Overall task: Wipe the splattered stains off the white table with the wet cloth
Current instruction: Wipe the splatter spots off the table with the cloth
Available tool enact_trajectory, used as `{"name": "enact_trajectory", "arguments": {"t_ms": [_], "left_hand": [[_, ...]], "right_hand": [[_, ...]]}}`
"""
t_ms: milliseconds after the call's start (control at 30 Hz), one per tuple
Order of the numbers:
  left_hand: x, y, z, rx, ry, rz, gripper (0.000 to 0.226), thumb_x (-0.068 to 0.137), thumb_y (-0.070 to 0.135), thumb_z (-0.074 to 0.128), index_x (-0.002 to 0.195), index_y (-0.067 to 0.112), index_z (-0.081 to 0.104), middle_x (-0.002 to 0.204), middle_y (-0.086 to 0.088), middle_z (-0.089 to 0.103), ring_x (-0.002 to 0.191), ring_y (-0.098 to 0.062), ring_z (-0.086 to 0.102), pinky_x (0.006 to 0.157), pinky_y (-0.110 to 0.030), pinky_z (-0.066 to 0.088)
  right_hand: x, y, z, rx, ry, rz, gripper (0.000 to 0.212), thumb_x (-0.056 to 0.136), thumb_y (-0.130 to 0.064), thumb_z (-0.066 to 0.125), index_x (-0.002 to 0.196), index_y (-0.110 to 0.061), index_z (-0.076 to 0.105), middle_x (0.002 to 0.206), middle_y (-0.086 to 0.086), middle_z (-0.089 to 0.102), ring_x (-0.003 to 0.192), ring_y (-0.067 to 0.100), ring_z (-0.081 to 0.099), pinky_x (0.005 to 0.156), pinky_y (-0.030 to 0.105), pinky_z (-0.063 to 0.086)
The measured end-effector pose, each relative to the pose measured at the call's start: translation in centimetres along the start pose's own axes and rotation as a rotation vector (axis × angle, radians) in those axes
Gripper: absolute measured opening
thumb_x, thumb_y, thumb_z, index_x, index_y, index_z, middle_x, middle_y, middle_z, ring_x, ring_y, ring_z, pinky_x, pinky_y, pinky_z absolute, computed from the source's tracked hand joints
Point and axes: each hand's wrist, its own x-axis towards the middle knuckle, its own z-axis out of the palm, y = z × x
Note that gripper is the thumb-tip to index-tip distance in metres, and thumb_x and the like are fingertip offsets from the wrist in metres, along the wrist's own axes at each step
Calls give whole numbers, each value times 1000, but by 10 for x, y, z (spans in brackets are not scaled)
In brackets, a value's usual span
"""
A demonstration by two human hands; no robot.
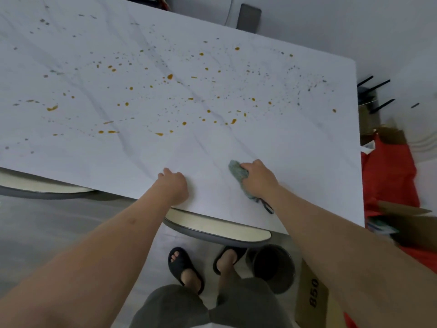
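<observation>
The white, grey-veined bench (307,143) is speckled with orange and grey stains (170,76) across its middle and far part. Near its front edge lie a crumpled green cloth (237,172) under the right hand (259,181) and the left hand (176,185), resting beside it.

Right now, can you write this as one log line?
right hand: grips cloth on table | left hand: rests on table | stains: unwiped

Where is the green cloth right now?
In the head view, the crumpled green cloth is gripped by the right hand on the white marble-patterned table, near its front edge, right of the left hand.
</observation>
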Motion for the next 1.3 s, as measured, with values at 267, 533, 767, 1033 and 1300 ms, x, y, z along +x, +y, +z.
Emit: {"name": "enact_trajectory", "arguments": {"t_ms": [267,533,767,1033,1300], "left_hand": [[4,35,-7,11,38,70,40,92,16,45,130,6,54,133,-20,49,113,-35,58,96,-43,52],[12,118,-18,-22,125,321,36,84,14,47,119,10,52,119,-12,48,106,-32,55,87,-43,52],[44,186,-44,-45,137,283,40,78,14,49,118,15,56,117,-10,53,104,-30,59,87,-43,55],[80,284,-74,-69,161,299,48,81,12,54,129,17,54,130,-8,48,113,-28,57,91,-41,53],[118,352,-98,-16,202,23,41,81,22,58,119,15,43,122,-14,41,109,-34,47,87,-43,49]], "right_hand": [[-40,-34,63,-35,207,-276,38,85,-8,63,120,-23,61,102,1,41,87,19,41,67,37,47],[-34,68,22,-33,423,42,31,87,-8,62,117,-15,66,101,6,47,88,26,47,69,37,49],[-20,187,-41,-56,459,361,29,92,-9,55,119,-12,64,110,12,45,95,33,48,76,40,50],[41,257,-104,-3,457,483,40,94,-20,55,134,-14,52,123,15,42,104,36,47,87,44,48],[92,299,-142,-44,458,376,61,95,-16,50,154,-23,36,125,14,41,101,34,47,83,40,47]]}}
